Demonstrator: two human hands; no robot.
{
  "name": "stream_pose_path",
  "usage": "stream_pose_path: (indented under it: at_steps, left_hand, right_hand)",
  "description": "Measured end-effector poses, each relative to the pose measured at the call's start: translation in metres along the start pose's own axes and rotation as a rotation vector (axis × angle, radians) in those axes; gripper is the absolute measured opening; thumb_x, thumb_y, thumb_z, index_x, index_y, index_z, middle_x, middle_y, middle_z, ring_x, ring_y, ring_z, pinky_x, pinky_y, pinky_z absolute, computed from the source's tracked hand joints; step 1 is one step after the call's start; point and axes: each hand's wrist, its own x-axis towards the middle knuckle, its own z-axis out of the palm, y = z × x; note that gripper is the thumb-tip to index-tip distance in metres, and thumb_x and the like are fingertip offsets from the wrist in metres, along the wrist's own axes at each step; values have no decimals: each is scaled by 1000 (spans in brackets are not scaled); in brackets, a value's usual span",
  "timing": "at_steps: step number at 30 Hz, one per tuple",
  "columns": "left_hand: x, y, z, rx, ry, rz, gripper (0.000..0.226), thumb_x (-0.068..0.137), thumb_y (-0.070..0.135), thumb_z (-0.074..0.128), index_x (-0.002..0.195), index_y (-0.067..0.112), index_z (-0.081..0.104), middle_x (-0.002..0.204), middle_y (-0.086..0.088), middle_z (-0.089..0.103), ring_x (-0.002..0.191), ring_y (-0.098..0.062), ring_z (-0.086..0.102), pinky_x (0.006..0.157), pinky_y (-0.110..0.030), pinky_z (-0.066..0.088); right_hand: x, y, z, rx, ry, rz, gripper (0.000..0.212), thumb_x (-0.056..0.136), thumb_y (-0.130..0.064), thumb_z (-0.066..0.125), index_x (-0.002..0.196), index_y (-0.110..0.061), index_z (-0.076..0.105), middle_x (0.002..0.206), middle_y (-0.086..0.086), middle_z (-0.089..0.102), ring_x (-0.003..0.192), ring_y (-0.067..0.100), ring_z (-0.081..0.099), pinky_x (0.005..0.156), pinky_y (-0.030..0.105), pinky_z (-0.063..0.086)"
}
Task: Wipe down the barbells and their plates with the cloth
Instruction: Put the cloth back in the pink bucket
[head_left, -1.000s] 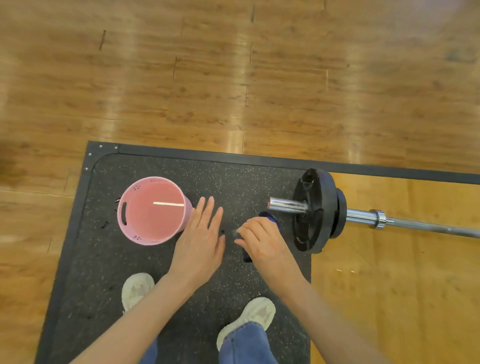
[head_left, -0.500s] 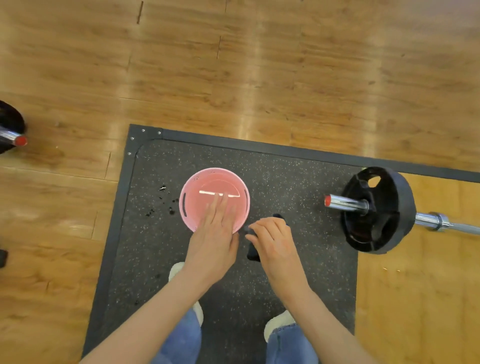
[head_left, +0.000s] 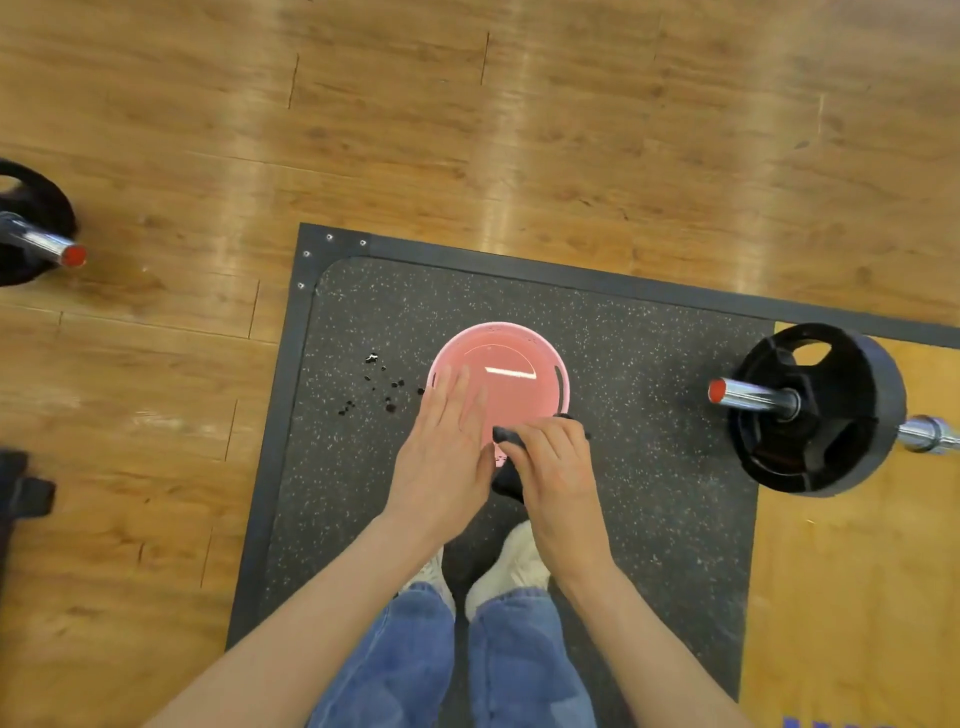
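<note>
A dark cloth (head_left: 508, 480) is bunched in my right hand (head_left: 553, 467), whose fingers curl round it just above the near rim of a pink bucket (head_left: 519, 353). My left hand (head_left: 444, 452) is flat with straight fingers beside it, reaching over the bucket's near left rim. A barbell lies to the right, its chrome sleeve (head_left: 753, 397) red-capped and its black plate (head_left: 831, 410) standing on the mat's right edge. A second barbell end with a black plate (head_left: 31, 208) shows at the far left.
The bucket stands on a black speckled rubber mat (head_left: 363, 493) framed by wooden floor (head_left: 467, 130). Dark wet drops (head_left: 384, 384) dot the mat left of the bucket. My two white shoes (head_left: 511, 566) stand below my hands. A dark object (head_left: 21, 493) lies at the left edge.
The view has swung left, so the right barbell slid to the frame's right and a second barbell appeared. Both hands moved over the bucket's near rim, the right still gripping the cloth.
</note>
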Motion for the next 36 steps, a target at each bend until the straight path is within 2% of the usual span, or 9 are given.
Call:
stream_pose_path:
  at_steps: [5,7,9,13,20,24,26,31,36]
  left_hand:
    - [-2,3,2,-179,-82,-139,51,106,24,37,154,6,32,164,-8,23,155,-27,7,126,-37,0]
    - [0,3,-3,-385,-144,-222,38,105,25,42,142,19,47,143,4,50,140,-20,40,123,-37,19]
    - [3,6,-11,-648,-238,-350,26,104,26,45,127,25,58,111,9,65,103,-7,61,98,-28,45]
    - [7,13,-28,-963,-258,-512,24,105,21,46,111,19,69,96,10,70,93,-4,64,71,-11,44]
    - [13,18,-36,-1319,-154,-895,35,107,30,39,115,14,69,114,-9,71,108,-23,66,102,-42,50]
    - [4,4,-29,-1658,-46,-1043,32,108,24,42,101,9,70,88,-4,77,91,-19,69,87,-36,56]
    - [-3,-6,-26,-1757,-68,-1030,27,106,23,47,109,8,69,100,-7,76,101,-21,70,88,-35,57]
    - [-15,-32,-13,-1964,-109,-1050,30,107,21,43,122,2,62,117,-16,72,104,-22,70,75,-30,62]
    - [-23,-56,-14,-1964,-118,-1006,27,105,14,44,117,2,66,114,-15,73,102,-22,70,83,-30,60]
  right_hand:
    - [9,-7,1,138,-53,89,40,104,-32,39,108,-9,71,98,0,64,98,15,47,86,32,44]
    - [16,-12,-1,197,-75,155,38,102,-32,40,107,-11,71,97,-3,62,98,10,45,88,27,42]
    - [21,-19,-8,280,-98,236,35,102,-32,42,108,-14,72,97,-7,61,97,2,43,89,17,39]
    - [38,-35,-20,418,-126,416,25,105,-19,50,109,-22,74,98,-11,67,105,0,48,87,10,36]
    - [66,-53,-20,775,-153,851,50,108,-18,40,76,-34,75,81,-21,74,90,-1,68,93,31,51]
    - [71,-51,-3,883,-212,1108,30,105,-22,48,83,-27,69,87,-6,71,95,18,64,87,35,52]
    - [68,-50,6,898,-219,1186,18,103,-21,50,91,-22,64,91,-2,66,94,19,60,77,33,49]
    - [52,-58,27,943,-230,1268,17,98,-19,58,86,-16,70,89,6,73,84,20,62,76,33,49]
    - [40,-79,44,998,-411,1085,38,78,-61,72,94,-28,80,92,-5,78,90,16,69,86,35,50]
